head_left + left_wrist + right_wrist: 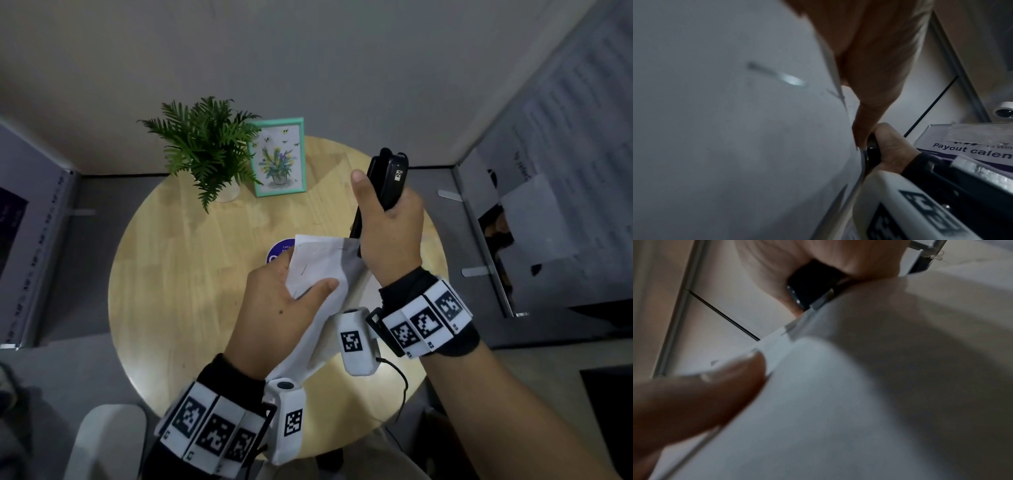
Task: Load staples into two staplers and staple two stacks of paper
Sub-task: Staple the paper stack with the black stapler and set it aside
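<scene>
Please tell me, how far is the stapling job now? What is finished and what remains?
Looks done: the paper stack already carries staples near its top edge, so this stapler appears loaded. In hand: the left hand holds the stack in the air, and the right hand grips the black stapler, its nose at the stack's corner. Left: no second stapler or second stack is visible, so their state cannot be judged.

A potted fern (205, 147) stands beside a framed flower picture (278, 158) on the round table (178, 274)

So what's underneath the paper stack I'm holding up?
Under the paper stack, part of a purple round sticker shows on the wooden table. The rest of it is hidden by the sheets.
</scene>
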{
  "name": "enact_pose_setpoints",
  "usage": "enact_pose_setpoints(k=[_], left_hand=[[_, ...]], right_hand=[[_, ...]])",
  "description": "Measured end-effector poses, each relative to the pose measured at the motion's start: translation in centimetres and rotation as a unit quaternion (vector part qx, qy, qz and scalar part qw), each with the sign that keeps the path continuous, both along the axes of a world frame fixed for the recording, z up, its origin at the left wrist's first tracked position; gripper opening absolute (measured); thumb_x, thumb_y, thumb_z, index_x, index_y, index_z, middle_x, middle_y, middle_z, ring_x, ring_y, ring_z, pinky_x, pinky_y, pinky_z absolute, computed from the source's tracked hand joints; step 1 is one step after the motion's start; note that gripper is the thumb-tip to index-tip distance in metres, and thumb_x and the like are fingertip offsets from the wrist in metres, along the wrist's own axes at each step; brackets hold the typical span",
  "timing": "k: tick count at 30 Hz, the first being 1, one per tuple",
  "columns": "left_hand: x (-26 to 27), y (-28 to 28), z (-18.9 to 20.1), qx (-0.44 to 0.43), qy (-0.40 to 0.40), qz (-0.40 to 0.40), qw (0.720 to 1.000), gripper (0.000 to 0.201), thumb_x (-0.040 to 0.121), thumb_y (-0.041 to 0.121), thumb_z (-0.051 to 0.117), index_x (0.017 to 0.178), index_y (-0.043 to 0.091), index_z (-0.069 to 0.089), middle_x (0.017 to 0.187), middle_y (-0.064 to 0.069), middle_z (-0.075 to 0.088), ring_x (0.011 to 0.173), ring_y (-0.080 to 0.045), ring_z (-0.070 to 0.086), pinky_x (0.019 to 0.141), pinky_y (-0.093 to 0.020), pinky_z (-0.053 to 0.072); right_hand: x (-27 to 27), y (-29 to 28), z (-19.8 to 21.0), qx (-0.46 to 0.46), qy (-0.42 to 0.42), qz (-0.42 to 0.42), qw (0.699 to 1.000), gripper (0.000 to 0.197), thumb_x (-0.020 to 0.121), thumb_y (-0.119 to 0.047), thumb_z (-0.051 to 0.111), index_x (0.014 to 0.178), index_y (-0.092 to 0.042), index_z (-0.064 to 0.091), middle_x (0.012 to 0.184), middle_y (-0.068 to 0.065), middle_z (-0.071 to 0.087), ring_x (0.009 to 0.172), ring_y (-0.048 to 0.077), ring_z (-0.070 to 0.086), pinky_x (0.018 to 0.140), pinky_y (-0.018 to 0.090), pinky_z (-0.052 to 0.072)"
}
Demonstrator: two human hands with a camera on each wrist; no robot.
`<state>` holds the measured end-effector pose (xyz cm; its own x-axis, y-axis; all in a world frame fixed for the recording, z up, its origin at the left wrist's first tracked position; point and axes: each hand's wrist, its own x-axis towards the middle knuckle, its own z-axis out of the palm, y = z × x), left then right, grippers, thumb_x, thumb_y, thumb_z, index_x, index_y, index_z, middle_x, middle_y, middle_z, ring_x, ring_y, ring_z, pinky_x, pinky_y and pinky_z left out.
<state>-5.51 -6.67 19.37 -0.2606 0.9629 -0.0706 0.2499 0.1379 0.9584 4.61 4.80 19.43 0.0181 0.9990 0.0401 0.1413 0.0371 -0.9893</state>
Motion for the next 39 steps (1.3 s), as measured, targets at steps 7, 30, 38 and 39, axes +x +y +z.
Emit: enact_pose_setpoints(k=[7,30,38,39], left_hand=[[-0.9,-0.2,-1.6,0.023,0.103,0.044,0.993,0.016,0.086,0.017,0.063,0.096,0.010,0.074,0.074,0.002,0.072,0.063,-0.008,0.059,0.064,-0.039,0.053],[0.3,-2.3,-3.1,0.228,0.299,0.002,0.927,0.034,0.084,0.001,0.062,0.117,0.012,0.062,0.128,-0.008,0.056,0.101,-0.012,0.063,0.086,-0.001,0.040],[0.4,-2.3,-3.1,0.234,0.282,0.011,0.930,0.030,0.085,0.001,0.060,0.114,0.008,0.068,0.127,-0.008,0.058,0.101,-0.011,0.063,0.079,-0.008,0.049],[0.4,-2.3,-3.1,0.236,0.281,0.013,0.930,0.032,0.084,-0.002,0.060,0.114,0.008,0.068,0.126,-0.008,0.058,0.102,-0.011,0.063,0.079,-0.007,0.048]], right_hand=[[1.6,0.4,0.6,-0.043,0.120,-0.018,0.992,0.025,0.088,-0.033,0.060,0.087,-0.008,0.059,0.070,0.006,0.066,0.070,0.024,0.065,0.068,0.038,0.057],[4.3,-2.9,2.0,-0.211,0.041,0.122,0.969,0.037,0.053,-0.007,0.079,0.085,0.001,0.061,0.095,0.036,0.060,0.085,0.051,0.063,0.069,0.058,0.055],[4.3,-3.1,1.8,-0.189,0.030,0.142,0.971,0.039,0.055,-0.007,0.079,0.089,-0.001,0.060,0.089,0.033,0.062,0.081,0.051,0.064,0.067,0.067,0.052],[4.3,-3.1,1.7,-0.191,0.040,0.134,0.972,0.038,0.057,-0.008,0.079,0.089,0.001,0.060,0.092,0.036,0.060,0.084,0.054,0.061,0.068,0.068,0.050]])
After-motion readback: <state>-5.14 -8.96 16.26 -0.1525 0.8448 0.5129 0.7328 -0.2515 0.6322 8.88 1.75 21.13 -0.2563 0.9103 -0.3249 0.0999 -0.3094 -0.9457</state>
